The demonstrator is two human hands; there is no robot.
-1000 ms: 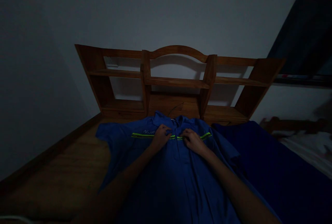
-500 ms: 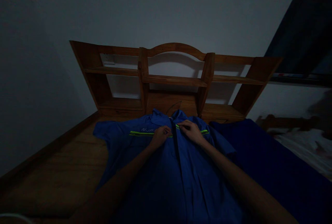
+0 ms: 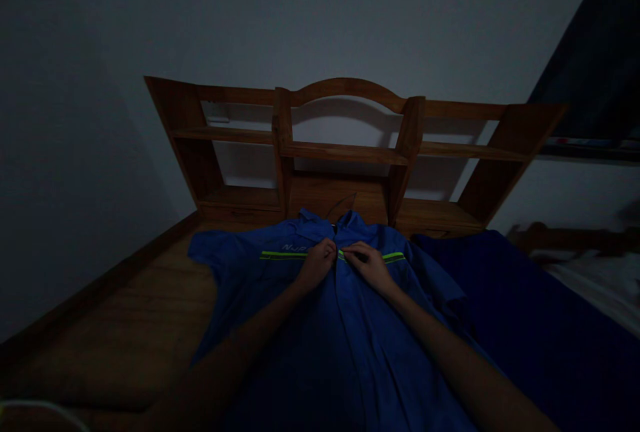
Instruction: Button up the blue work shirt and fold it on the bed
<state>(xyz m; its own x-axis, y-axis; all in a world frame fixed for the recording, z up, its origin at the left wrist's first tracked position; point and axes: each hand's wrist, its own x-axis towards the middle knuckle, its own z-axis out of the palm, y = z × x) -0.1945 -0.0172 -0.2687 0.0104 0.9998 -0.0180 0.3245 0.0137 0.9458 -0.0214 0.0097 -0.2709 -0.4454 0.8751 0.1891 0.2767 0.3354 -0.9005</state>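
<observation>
A wooden bed frame (image 3: 120, 325) is filling the dim room, its bare boards running away from the person toward a shelved wooden headboard (image 3: 345, 152) that is standing against the pale wall. Across the boards a blue work shirt (image 3: 320, 325) is lying face up, its long axis pointing straight from the person to the headboard, collar (image 3: 336, 220) at the far end, short sleeves spreading to either side. To its right a darker blue cloth (image 3: 525, 325) is covering the rest of the bed. A yellow-green reflective stripe (image 3: 283, 255) is crossing the shirt's chest, and both forearms are stretching out along the shirt to reach it. The left hand (image 3: 316, 263) and the right hand (image 3: 369, 264) are meeting at the front opening just below the collar, equally near it, knuckles up, wrists low on the cloth. Each grip is pinching its own edge of the opening, fingertips almost touching across the seam; whether a button is sitting between them is too dark to tell.
</observation>
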